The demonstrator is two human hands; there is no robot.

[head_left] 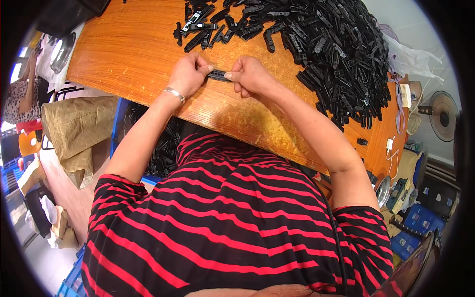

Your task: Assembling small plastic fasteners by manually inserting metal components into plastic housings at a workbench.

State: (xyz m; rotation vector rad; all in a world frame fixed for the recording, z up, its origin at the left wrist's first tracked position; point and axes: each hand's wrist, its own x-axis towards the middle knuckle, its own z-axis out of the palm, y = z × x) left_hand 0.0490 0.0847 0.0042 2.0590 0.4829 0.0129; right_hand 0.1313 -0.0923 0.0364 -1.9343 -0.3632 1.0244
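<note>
Between my two hands, just above the wooden table, is a small black plastic part (217, 75), long and narrow with slots along it. My left hand (189, 74), with a bracelet at the wrist, pinches its left end between thumb and fingers. Its right end is gripped by the thumb and forefinger of my right hand (251, 75), the other fingers curled below. Beyond my hands lie several loose black parts (205, 27), some with a pale silvery strip. A large heap of similar black parts (336, 44) covers the table's far right.
The wooden table (123, 44) has its near edge against me. Below it on the left stands a blue crate (118, 121) holding black parts, beside a brown sack (79, 128). A fan (443, 116) is at the right. At far left another person (22, 94) is partly visible.
</note>
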